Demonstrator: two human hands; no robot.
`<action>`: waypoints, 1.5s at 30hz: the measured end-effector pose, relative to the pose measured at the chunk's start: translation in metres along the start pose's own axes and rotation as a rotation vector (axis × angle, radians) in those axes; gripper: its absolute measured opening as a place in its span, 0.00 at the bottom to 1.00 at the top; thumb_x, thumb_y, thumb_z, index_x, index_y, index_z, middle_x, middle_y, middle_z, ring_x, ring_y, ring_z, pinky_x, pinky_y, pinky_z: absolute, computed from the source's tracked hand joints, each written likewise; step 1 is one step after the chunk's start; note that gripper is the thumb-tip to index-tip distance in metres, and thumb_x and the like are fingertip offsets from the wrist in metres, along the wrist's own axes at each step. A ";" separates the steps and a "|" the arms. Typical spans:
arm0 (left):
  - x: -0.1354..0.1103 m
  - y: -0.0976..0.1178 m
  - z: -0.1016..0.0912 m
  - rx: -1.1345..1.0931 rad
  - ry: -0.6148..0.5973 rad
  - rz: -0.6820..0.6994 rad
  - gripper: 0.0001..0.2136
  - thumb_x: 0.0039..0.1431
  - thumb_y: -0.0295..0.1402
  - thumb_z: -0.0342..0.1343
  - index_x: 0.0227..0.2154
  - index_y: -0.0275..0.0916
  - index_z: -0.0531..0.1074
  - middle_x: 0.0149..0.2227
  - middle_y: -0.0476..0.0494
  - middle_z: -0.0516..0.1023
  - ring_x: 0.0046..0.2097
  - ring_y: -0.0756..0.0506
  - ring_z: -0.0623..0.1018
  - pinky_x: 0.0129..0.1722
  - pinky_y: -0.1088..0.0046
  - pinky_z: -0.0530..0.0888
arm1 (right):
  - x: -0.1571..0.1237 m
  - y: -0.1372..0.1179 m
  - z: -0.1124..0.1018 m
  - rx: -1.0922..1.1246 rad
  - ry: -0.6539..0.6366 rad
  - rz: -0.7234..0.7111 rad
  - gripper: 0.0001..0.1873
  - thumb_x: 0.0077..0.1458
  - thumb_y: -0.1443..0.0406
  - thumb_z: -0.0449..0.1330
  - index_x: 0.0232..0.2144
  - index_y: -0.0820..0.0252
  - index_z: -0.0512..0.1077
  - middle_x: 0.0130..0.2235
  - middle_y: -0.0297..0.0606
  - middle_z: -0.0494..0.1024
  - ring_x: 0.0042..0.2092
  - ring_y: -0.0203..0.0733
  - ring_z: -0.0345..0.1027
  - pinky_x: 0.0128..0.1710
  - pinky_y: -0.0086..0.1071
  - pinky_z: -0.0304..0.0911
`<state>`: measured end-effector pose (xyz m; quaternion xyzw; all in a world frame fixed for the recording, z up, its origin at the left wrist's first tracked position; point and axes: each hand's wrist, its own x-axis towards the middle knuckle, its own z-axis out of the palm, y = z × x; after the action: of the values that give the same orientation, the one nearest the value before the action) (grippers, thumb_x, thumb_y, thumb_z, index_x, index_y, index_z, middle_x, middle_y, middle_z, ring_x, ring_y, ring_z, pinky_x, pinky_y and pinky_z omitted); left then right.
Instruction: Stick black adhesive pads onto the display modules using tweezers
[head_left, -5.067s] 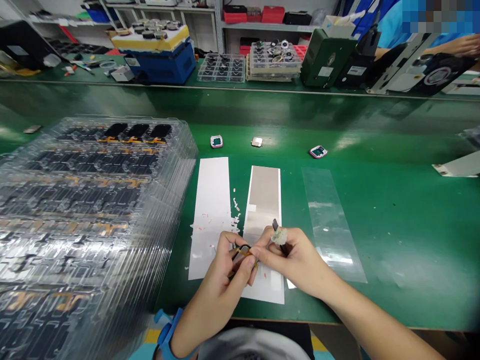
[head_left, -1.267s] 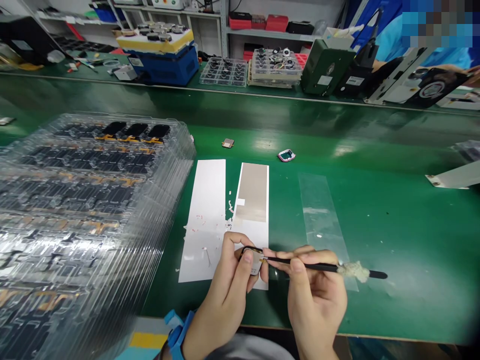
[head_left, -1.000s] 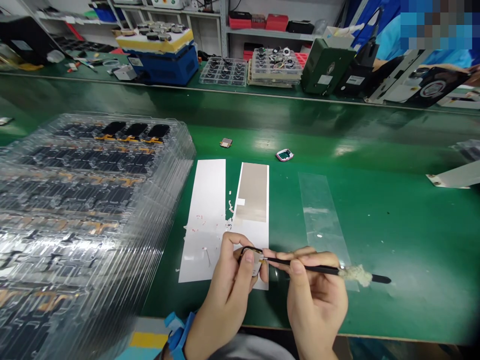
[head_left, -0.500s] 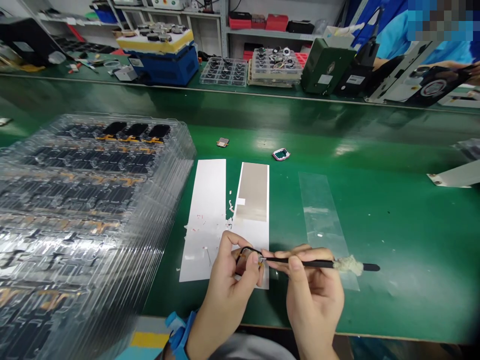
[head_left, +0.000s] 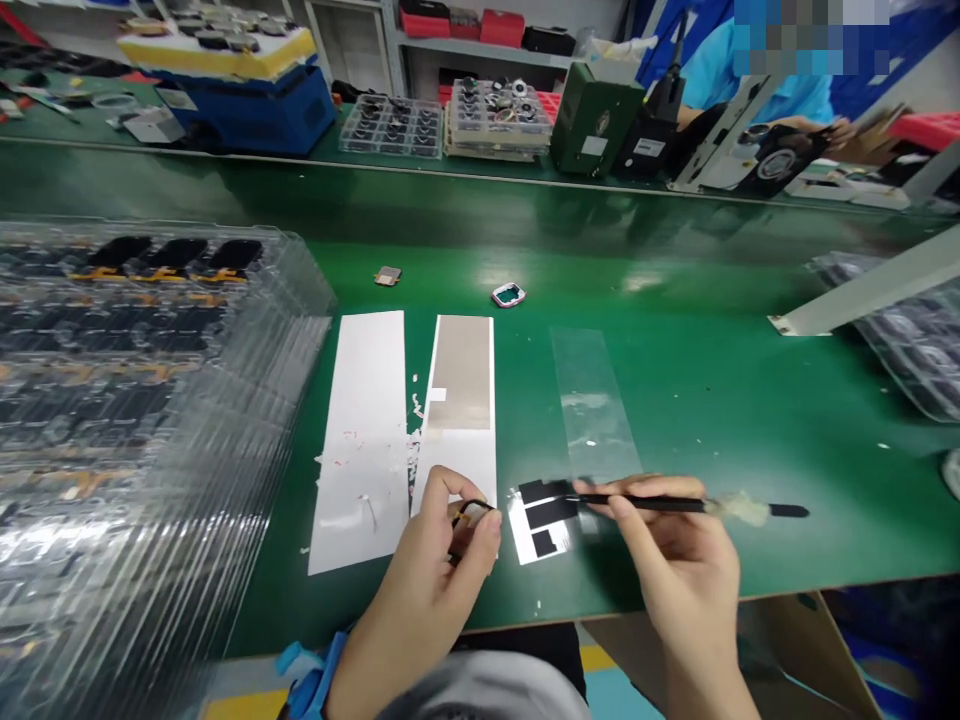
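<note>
Tweezers (head_left: 645, 504) moved to black pads (head_left: 551, 512), tips pointing left

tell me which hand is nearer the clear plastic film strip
Right: the right hand sits at the strip's lower end; the left hand is farther left, over a white sheet.

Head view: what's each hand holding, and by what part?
Left hand: a small dark frame with orange flex, pinched at its edge. Right hand: black tweezers, gripped mid-shaft.
</note>
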<state>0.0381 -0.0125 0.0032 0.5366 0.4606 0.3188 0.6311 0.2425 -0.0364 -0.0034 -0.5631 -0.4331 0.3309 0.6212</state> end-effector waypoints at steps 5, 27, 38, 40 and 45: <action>-0.007 0.004 0.004 0.259 -0.198 0.041 0.07 0.75 0.38 0.37 0.43 0.46 0.59 0.37 0.45 0.73 0.37 0.45 0.74 0.34 0.70 0.67 | -0.012 0.008 -0.016 -0.118 -0.173 -0.010 0.02 0.59 0.69 0.64 0.35 0.58 0.75 0.36 0.37 0.76 0.38 0.42 0.81 0.36 0.30 0.79; -0.003 0.003 0.013 0.637 -0.223 0.064 0.10 0.72 0.39 0.45 0.42 0.45 0.72 0.31 0.51 0.78 0.27 0.47 0.75 0.28 0.73 0.67 | -0.024 0.017 -0.023 -0.208 -0.259 -0.045 0.05 0.60 0.71 0.62 0.37 0.57 0.75 0.38 0.39 0.77 0.41 0.44 0.80 0.39 0.36 0.79; 0.003 0.003 0.022 0.747 -0.083 0.219 0.06 0.63 0.28 0.52 0.36 0.43 0.74 0.27 0.52 0.77 0.21 0.49 0.70 0.25 0.74 0.67 | -0.023 0.016 -0.016 -0.158 -0.195 -0.043 0.03 0.60 0.70 0.62 0.35 0.58 0.73 0.36 0.38 0.77 0.38 0.43 0.81 0.36 0.33 0.79; 0.006 0.002 0.024 0.762 -0.037 0.252 0.07 0.61 0.26 0.52 0.33 0.42 0.74 0.26 0.52 0.77 0.21 0.50 0.68 0.24 0.74 0.66 | -0.023 0.015 -0.016 -0.083 -0.174 0.000 0.03 0.61 0.70 0.62 0.36 0.57 0.72 0.37 0.36 0.75 0.38 0.42 0.81 0.37 0.32 0.79; 0.009 0.000 0.027 0.671 0.032 0.238 0.08 0.59 0.26 0.53 0.35 0.42 0.76 0.27 0.51 0.78 0.24 0.49 0.71 0.26 0.75 0.68 | -0.022 0.009 -0.016 0.126 -0.096 0.084 0.04 0.63 0.69 0.60 0.37 0.55 0.70 0.36 0.31 0.72 0.38 0.40 0.82 0.38 0.32 0.80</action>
<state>0.0662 -0.0151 0.0015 0.7588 0.4838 0.2296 0.3707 0.2486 -0.0611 -0.0153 -0.5240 -0.4167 0.4097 0.6197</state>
